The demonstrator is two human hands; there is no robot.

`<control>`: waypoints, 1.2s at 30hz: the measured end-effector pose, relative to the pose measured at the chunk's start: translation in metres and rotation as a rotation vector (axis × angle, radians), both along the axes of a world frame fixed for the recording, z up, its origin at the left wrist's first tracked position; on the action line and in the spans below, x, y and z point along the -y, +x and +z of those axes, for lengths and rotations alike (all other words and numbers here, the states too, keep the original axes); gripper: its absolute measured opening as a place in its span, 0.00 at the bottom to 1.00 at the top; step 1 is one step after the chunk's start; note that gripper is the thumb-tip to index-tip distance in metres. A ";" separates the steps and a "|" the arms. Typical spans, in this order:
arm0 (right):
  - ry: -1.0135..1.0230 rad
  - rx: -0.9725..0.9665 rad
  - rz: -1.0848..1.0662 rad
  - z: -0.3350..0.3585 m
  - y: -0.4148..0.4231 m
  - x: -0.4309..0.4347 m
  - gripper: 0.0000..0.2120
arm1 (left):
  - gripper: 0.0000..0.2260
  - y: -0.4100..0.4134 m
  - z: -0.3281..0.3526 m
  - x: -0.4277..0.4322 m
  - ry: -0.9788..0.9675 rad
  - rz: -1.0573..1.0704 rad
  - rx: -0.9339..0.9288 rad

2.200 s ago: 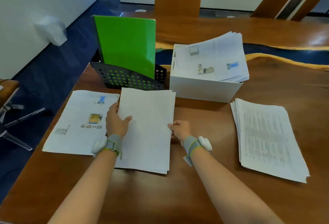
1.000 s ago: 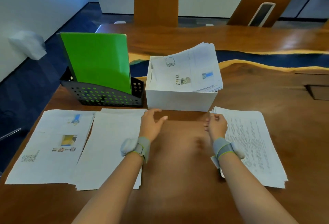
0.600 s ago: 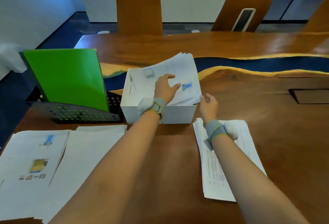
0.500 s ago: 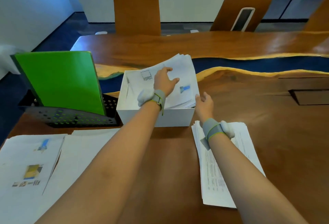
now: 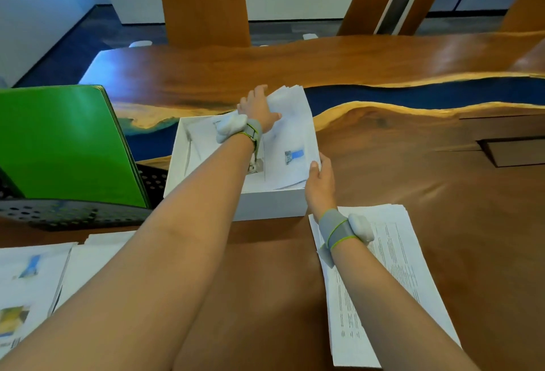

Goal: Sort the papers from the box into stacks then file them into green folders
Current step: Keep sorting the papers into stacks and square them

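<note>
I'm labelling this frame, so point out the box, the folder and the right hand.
box (image 5: 271, 205), head view, front wall.
folder (image 5: 65, 146), head view, front cover.
right hand (image 5: 320, 186), head view, back of hand.

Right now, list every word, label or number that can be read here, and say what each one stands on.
Nothing is legible enough to quote.
Top sheet of the papers in the box: a blue picture and grey marks, blurred.
Right stack: rows of print, too small to read.
Left stack: coloured pictures, print blurred.
Green folder: no marking visible.
</note>
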State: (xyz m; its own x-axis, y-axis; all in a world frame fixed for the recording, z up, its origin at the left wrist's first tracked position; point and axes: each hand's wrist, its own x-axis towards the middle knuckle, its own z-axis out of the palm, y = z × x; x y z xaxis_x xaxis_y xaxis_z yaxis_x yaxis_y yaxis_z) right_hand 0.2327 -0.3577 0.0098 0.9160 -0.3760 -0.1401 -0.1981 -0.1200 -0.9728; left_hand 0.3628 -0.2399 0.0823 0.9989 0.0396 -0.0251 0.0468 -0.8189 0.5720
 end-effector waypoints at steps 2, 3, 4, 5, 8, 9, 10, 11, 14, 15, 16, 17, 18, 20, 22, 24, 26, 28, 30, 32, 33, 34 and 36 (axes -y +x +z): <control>0.001 0.010 -0.009 -0.002 0.000 -0.001 0.16 | 0.28 0.000 -0.003 -0.004 0.089 -0.015 0.021; 0.002 0.011 -0.013 -0.002 0.000 -0.002 0.16 | 0.27 -0.001 -0.004 -0.007 0.129 -0.021 0.028; 0.001 0.015 -0.018 -0.002 0.000 -0.001 0.16 | 0.26 -0.001 -0.004 -0.009 0.152 -0.021 0.032; 0.002 0.014 -0.020 -0.002 -0.001 -0.002 0.16 | 0.25 -0.001 -0.005 -0.011 0.149 -0.018 0.039; 0.020 0.008 -0.019 -0.001 -0.001 -0.002 0.16 | 0.14 -0.008 -0.003 -0.016 0.042 -0.021 0.065; 0.022 0.004 -0.015 -0.001 -0.001 -0.002 0.16 | 0.11 -0.011 -0.002 -0.018 0.007 -0.013 0.066; 0.028 0.005 -0.010 0.000 -0.002 -0.002 0.16 | 0.10 -0.014 -0.001 -0.020 -0.026 -0.002 0.064; 0.041 0.004 -0.005 0.001 -0.004 -0.002 0.16 | 0.08 -0.016 -0.001 -0.022 -0.062 0.006 0.066; 0.087 -0.018 0.001 0.004 -0.007 -0.003 0.23 | 0.04 -0.030 0.003 -0.029 -0.152 0.036 0.065; 0.094 -0.028 -0.005 0.004 -0.006 -0.003 0.27 | 0.05 -0.030 0.004 -0.032 -0.188 0.040 0.080; 0.103 -0.031 -0.022 0.003 -0.007 -0.002 0.30 | 0.05 -0.032 0.004 -0.034 -0.232 0.053 0.094; 0.090 -0.009 -0.018 0.017 -0.015 -0.010 0.34 | 0.05 -0.045 0.017 -0.047 -0.278 0.072 0.135; 0.071 0.001 -0.048 0.019 -0.016 -0.010 0.37 | 0.04 -0.051 0.019 -0.050 -0.316 0.074 0.157; 0.007 0.015 -0.144 0.022 -0.013 -0.008 0.41 | 0.03 -0.052 0.024 -0.054 -0.376 0.064 0.221; -0.052 0.043 -0.191 0.031 -0.019 -0.009 0.43 | 0.06 -0.065 0.035 -0.061 -0.447 0.056 0.261; -0.067 0.078 -0.219 0.043 -0.024 -0.010 0.44 | 0.09 -0.076 0.052 -0.070 -0.585 0.046 0.299; 0.009 0.141 -0.259 0.057 -0.031 -0.013 0.45 | 0.06 -0.091 0.070 -0.077 -0.610 0.043 0.340; 0.148 0.220 -0.285 0.071 -0.035 -0.015 0.49 | 0.09 -0.106 0.087 -0.083 -0.610 0.042 0.393; 0.263 0.310 -0.238 0.084 -0.042 -0.018 0.46 | 0.10 -0.124 0.102 -0.089 -0.683 0.053 0.429; 0.306 0.355 -0.158 0.095 -0.054 -0.022 0.40 | 0.11 -0.148 0.117 -0.093 -0.780 0.050 0.447; 0.322 0.344 -0.128 0.099 -0.053 -0.023 0.38 | 0.11 -0.153 0.121 -0.093 -0.813 0.050 0.463; 0.338 0.328 -0.103 0.104 -0.059 -0.025 0.36 | 0.12 -0.162 0.124 -0.094 -0.839 0.046 0.487; 0.354 0.335 -0.066 0.115 -0.072 -0.027 0.30 | 0.13 -0.186 0.130 -0.096 -0.881 0.037 0.523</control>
State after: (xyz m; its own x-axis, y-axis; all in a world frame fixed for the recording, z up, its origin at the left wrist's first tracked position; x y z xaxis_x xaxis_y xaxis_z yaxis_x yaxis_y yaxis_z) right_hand 0.1609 -0.3307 0.1248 0.9082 -0.4175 0.0284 0.1365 0.2314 -0.9632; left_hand 0.1764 -0.1438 0.2126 0.8916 0.2491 0.3781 -0.3643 -0.1010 0.9258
